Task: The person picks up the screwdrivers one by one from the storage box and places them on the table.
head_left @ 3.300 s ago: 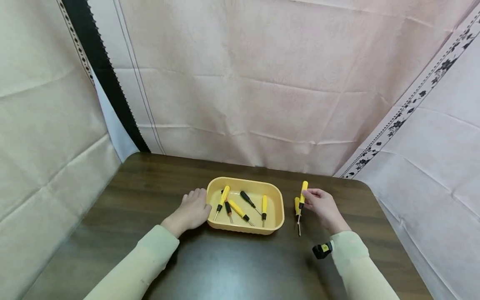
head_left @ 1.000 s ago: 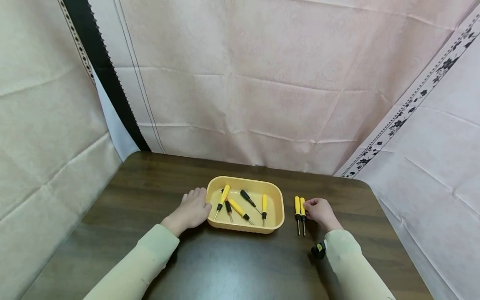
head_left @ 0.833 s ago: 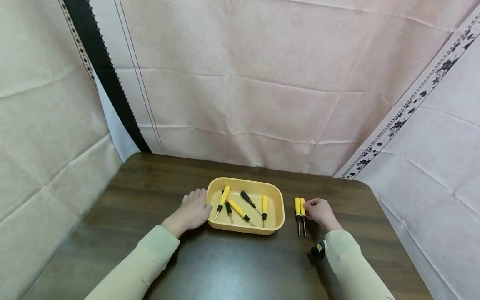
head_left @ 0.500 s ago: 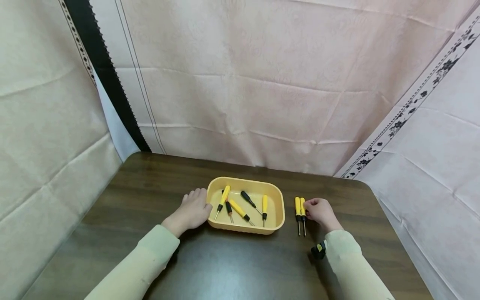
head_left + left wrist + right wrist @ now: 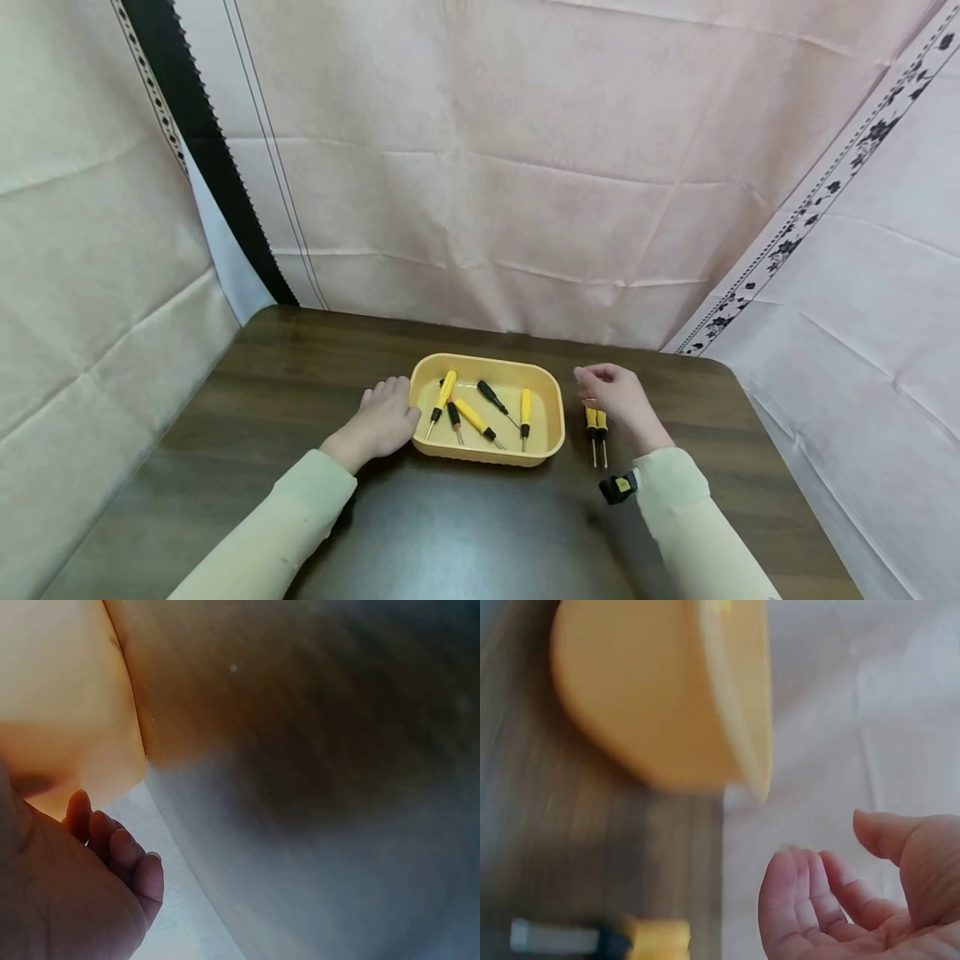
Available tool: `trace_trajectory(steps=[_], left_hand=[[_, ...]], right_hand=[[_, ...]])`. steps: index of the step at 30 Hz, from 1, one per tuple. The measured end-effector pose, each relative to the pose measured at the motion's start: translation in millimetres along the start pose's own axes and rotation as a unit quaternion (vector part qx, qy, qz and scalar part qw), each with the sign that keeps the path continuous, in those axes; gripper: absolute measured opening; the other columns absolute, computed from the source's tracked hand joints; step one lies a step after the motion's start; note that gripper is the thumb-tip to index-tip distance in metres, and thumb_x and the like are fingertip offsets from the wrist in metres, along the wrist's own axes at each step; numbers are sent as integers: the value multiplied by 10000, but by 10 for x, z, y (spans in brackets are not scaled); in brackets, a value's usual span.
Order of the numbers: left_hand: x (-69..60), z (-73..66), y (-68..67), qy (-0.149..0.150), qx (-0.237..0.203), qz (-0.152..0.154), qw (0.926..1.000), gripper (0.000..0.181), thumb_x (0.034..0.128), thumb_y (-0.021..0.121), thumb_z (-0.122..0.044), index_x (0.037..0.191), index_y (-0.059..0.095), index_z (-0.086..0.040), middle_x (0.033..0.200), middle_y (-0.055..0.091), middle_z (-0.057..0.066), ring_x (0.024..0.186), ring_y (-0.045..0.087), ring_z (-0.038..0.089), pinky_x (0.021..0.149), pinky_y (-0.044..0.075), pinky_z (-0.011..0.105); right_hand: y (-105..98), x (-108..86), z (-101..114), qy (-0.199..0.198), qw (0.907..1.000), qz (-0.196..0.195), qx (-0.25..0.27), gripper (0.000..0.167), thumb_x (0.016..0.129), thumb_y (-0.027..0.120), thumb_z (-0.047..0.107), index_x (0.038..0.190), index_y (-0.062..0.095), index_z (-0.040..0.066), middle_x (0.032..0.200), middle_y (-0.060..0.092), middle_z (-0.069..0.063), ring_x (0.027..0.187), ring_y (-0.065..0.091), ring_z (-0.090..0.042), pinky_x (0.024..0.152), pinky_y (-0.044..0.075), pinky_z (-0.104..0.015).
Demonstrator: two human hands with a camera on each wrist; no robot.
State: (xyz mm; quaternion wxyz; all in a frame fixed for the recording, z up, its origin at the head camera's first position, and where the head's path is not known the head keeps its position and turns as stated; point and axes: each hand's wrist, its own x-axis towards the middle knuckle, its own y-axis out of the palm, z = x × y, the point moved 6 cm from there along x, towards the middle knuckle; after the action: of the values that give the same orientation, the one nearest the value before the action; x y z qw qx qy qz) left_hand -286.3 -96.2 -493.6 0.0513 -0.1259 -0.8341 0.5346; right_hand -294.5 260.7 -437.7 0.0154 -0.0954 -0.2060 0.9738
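Note:
A yellow tray [image 5: 480, 455] holds several screwdrivers, among them a black one [image 5: 491, 395] and a yellow-handled one [image 5: 526, 408] near its right end. My left hand [image 5: 381, 419] rests against the tray's left end, fingers relaxed; the left wrist view shows its fingers [image 5: 126, 851] beside the tray wall. To the right of the tray, two yellow-and-black screwdrivers [image 5: 596, 425] lie side by side on the table, the tops of their handles hidden by my right hand [image 5: 617, 400]. That hand is above them with nothing in it; the right wrist view shows a gap between thumb and fingers [image 5: 810, 892].
The dark wooden table [image 5: 337, 533] is bounded at the back by a pale hanging cloth [image 5: 480, 208], with more cloth on the left and right sides. A small black device [image 5: 618, 487] is fastened at the right wrist.
Earlier, my right hand placed a second yellow screwdriver beside the first. It has now let go of that handle and moved up and left toward the tray. The left hand has stayed in place.

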Motion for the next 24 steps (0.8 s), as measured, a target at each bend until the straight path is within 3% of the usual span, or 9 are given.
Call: trace_trajectory(steps=[4, 9, 17, 24], left_hand=[[-3, 3, -13, -15, 3, -33, 10000, 302, 949, 456, -276, 1109, 469, -21, 926, 429, 61, 849, 389, 244, 735, 291, 385], [-31, -22, -11, -27, -69, -15, 10000, 256, 949, 456, -263, 1064, 476, -35, 908, 433, 58, 833, 392, 244, 729, 292, 386], [-39, -15, -10, -50, -93, -39, 9999, 236, 949, 458, -261, 1040, 471, -43, 894, 427, 60, 819, 384, 247, 719, 285, 389], [-69, -42, -39, -37, 245, -96, 9996, 331, 945, 451, -308, 1100, 489, -17, 921, 438, 58, 850, 393, 241, 754, 304, 397]], right_hand=[[317, 25, 184, -186, 9975, 301, 614, 434, 905, 677, 321, 1193, 603, 5, 1200, 578, -242, 1047, 607, -387, 850, 512, -418], [679, 75, 223, -192, 9970, 493, 563, 385, 880, 714, 277, 1140, 635, 5, 1129, 621, -220, 1013, 624, -393, 829, 521, -416], [1061, 138, 201, -214, 9967, 718, -298, 328, 875, 716, 292, 1086, 681, 43, 1025, 667, -82, 942, 649, -297, 824, 513, -425], [1190, 193, 182, -318, 9900, 603, -1236, 234, 857, 731, 322, 933, 730, 100, 881, 678, -38, 714, 568, -155, 627, 473, -316]])
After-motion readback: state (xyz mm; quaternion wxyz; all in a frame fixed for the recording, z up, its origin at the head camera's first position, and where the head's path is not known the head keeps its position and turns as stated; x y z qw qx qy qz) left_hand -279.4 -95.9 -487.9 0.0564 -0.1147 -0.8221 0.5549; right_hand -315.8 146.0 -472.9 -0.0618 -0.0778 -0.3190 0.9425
